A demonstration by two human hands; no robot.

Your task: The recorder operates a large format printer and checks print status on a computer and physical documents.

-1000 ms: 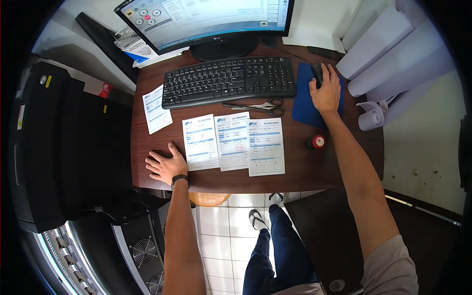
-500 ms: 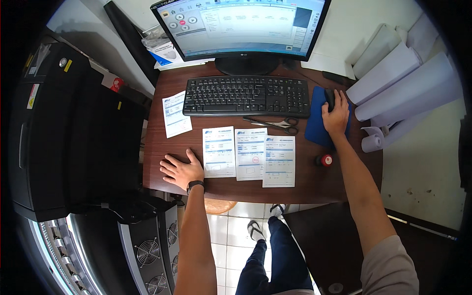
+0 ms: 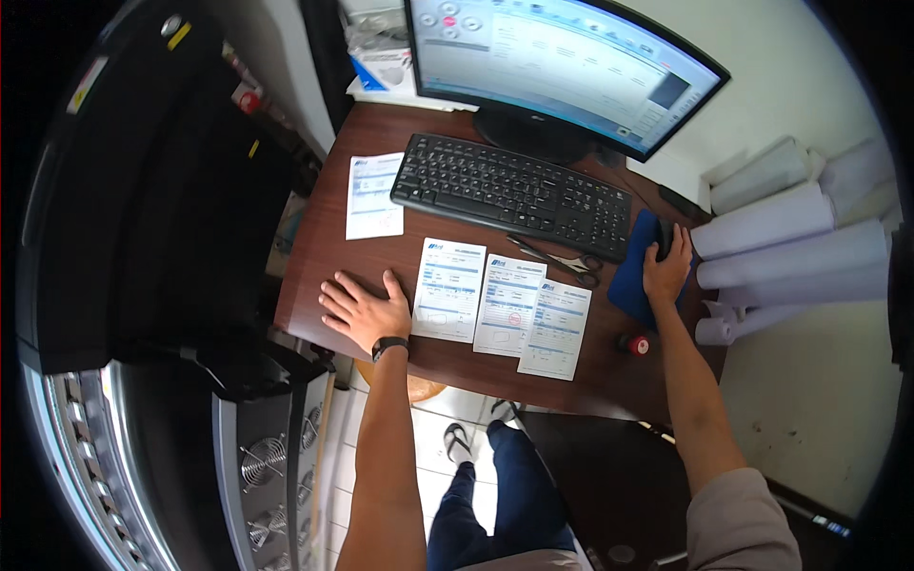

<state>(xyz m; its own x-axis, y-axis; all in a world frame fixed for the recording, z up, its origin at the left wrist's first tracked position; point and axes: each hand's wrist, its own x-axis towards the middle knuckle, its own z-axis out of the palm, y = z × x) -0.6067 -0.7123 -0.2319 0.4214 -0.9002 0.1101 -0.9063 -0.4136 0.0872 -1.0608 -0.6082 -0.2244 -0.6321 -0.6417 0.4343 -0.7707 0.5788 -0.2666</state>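
Note:
My left hand [image 3: 367, 311] lies flat on the brown desk, fingers spread, just left of a printed form [image 3: 449, 290]. To that form's right are another form [image 3: 503, 328] with a red mark and a third form [image 3: 555, 333], which overlaps it. A further form [image 3: 373, 205] is partly under the black keyboard [image 3: 509, 195]. My right hand [image 3: 668, 271] is wrapped over a black computer mouse [image 3: 664, 238] on a blue mouse pad [image 3: 633, 276]. Scissors [image 3: 562, 259] lie below the keyboard, partly hidden by it and the forms. A red-topped round stamp [image 3: 636, 345] stands near my right forearm.
A lit monitor [image 3: 562, 67] stands behind the keyboard. Large white paper rolls [image 3: 795, 257] lean at the right wall. A big black machine [image 3: 143, 209] borders the desk on the left, with fans [image 3: 264, 462] in a unit below it. A stool [image 3: 419, 385] is partly under the desk.
The view has tilted, so the desk and monitor now slant down to the right. My left hand stays flat on the desk and my right hand stays on the mouse.

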